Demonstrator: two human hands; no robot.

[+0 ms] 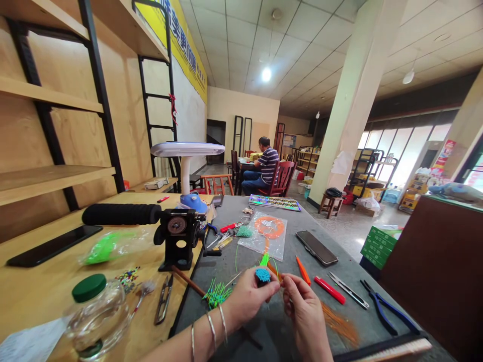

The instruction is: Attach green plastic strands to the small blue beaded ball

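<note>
Small workshop in a shop-like hall, clock laid on the view. Workbench point(230, 206) spans 4 to 8: pliers point(385, 307) at 4, blue-tipped bundle point(263, 275) between 5 and 6, dial-fitted crank device point(177, 226) near 8. Wood-and-metal racks point(49, 94) near 10. Shop signs: yellow banner point(183, 48), large characters, at 11; stocked shelving point(372, 171) at 3; stacked green cartons point(379, 246) near 4. Panelled ceiling point(313, 45) at 1, square pillar point(349, 105) at 2.
</note>
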